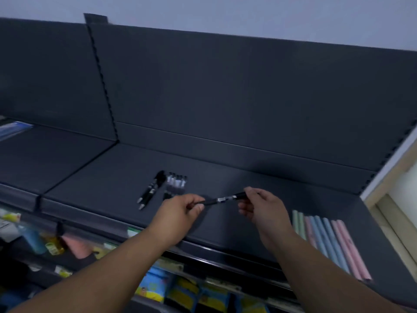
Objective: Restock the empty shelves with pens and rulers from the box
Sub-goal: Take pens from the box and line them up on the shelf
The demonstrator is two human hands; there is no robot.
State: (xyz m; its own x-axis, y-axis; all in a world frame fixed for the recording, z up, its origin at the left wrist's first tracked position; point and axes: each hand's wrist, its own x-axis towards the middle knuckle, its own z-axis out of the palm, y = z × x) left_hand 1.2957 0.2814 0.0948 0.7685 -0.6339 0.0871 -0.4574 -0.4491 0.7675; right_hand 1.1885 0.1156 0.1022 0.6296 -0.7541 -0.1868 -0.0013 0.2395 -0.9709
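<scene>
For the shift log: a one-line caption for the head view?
Left hand and right hand hold one black pen by its ends over the dark shelf, beside pens already laid down.

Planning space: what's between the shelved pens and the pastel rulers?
Head view: bare shelf, left hand and right hand holding one black pen over it.

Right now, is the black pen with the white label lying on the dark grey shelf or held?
Held: the left hand and right hand pinch opposite ends of the black pen.
</scene>
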